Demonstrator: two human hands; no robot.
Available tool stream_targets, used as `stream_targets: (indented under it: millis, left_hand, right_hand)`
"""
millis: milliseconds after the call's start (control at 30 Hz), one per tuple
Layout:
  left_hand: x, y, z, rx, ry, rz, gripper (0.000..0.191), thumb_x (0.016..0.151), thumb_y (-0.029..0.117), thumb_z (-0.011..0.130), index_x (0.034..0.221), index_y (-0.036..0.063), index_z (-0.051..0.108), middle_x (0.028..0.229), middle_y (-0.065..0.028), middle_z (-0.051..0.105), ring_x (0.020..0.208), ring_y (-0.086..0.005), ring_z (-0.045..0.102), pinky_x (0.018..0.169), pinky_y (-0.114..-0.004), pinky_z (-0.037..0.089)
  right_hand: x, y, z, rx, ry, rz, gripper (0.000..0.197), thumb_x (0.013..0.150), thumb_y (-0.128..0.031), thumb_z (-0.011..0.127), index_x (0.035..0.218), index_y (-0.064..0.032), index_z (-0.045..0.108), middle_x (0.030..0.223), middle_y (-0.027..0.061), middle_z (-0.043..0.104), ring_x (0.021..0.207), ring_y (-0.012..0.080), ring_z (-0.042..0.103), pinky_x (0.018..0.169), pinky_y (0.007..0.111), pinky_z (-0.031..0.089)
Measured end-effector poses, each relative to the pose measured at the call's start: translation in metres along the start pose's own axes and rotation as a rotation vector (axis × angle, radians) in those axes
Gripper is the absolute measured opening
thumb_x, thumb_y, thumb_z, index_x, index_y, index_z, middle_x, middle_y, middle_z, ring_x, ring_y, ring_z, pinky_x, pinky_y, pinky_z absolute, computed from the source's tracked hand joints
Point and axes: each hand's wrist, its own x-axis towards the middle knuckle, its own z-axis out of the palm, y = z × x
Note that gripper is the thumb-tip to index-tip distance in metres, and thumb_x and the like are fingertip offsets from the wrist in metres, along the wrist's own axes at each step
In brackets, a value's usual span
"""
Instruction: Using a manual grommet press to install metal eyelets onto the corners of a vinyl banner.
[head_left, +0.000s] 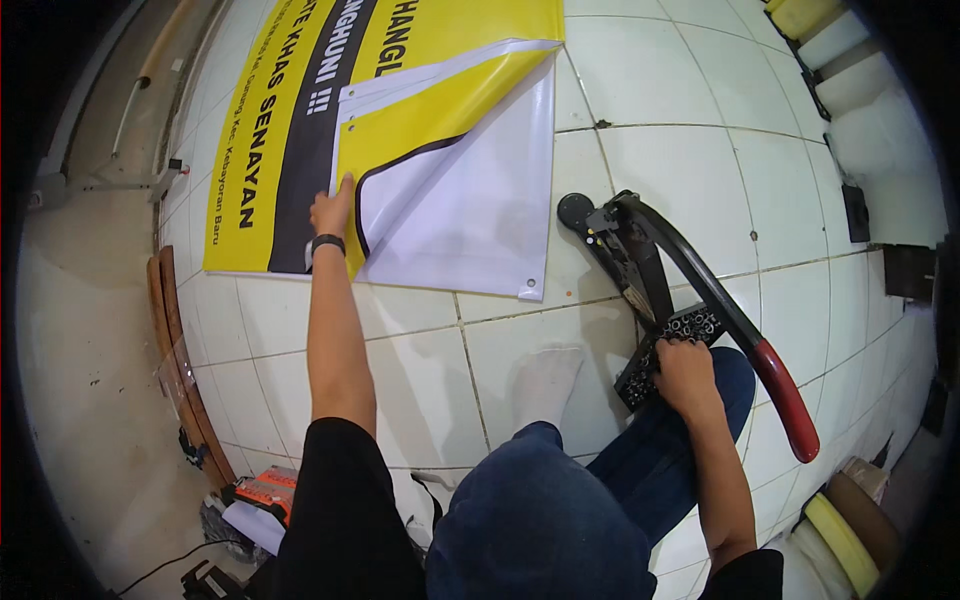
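Observation:
A yellow and black vinyl banner (442, 124) with printed lettering lies on the floor, its near right part folded back so that the white underside shows. My left hand (331, 214) holds the folded flap near its edge, thumb on the yellow face. Metal eyelets (531, 283) sit in the banner's corner and along its edge. To the right stands a hand-operated eyelet press (637, 259) with a long, red-gripped lever (780, 397). My right hand (686, 375) reaches into its black tray of loose eyelet rings (694, 322); the fingertips are hidden, so any grasped ring cannot be seen.
White floor tiles (675, 75) surround the banner. Brown wooden poles (180, 360) lie at left, near an orange and black box (270, 487). Rolls of material (862, 112) line the right side. My bent knee (540, 517) and socked foot (551, 379) are close to the press.

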Motion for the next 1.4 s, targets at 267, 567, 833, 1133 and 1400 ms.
stream_targets:
  millis: [267,567,833,1133,1400]
  left_hand:
    - [-0.046,0.006,-0.018,-0.41,-0.511,0.024,0.057,0.08,0.034,0.078,0.116,-0.0066,0.062,0.107,-0.0117,0.068,0.095,-0.017,0.063,0.082,-0.03,0.048]
    - [-0.192,-0.023,-0.013,-0.305,-0.121,0.539,0.022,0.084,0.011,0.065,0.103,0.0009,0.061,0.097,-0.0087,0.064,0.09,-0.0185,0.059,0.08,-0.032,0.046]
    - [-0.275,-0.043,-0.007,-0.45,-0.111,0.118,0.04,0.083,0.01,0.063,0.121,0.0028,0.054,0.124,-0.013,0.05,0.106,-0.0245,0.053,0.091,-0.039,0.045]
    - [-0.237,-0.005,0.005,-1.286,-0.227,-0.678,0.028,0.091,0.026,0.069,0.103,0.005,0.057,0.095,-0.0044,0.058,0.083,-0.0132,0.056,0.069,-0.029,0.046]
    - [-0.235,-0.011,0.023,-1.077,-0.171,-0.509,0.02,0.096,0.023,0.061,0.096,0.0039,0.055,0.09,-0.008,0.064,0.068,-0.0168,0.063,0.055,-0.029,0.049]
  right_hand:
    - [0.0,0.008,0.003,0.18,-0.028,0.037,0.009,0.071,-0.005,0.065,0.08,-0.0014,0.067,0.074,0.0199,0.067,0.074,0.0347,0.068,0.076,0.044,0.051]
    - [0.013,0.068,-0.022,1.02,0.068,-0.035,0.017,0.089,-0.016,0.061,0.094,0.0003,0.063,0.074,0.0043,0.062,0.064,0.0142,0.058,0.061,0.029,0.047]
    - [0.122,0.017,-0.057,1.084,0.242,0.079,0.018,0.095,-0.014,0.057,0.1,0.0014,0.065,0.079,0.0033,0.064,0.073,0.0103,0.057,0.066,0.026,0.047]
    - [0.156,0.007,-0.022,1.73,-0.134,0.123,0.021,0.094,-0.017,0.061,0.106,-0.0013,0.068,0.07,0.0,0.064,0.054,0.0053,0.053,0.049,0.02,0.042]
    - [0.108,-0.008,-0.074,1.411,0.15,0.07,0.043,0.092,-0.028,0.064,0.124,0.0,0.057,0.102,0.0098,0.067,0.083,0.0167,0.063,0.073,0.03,0.051]
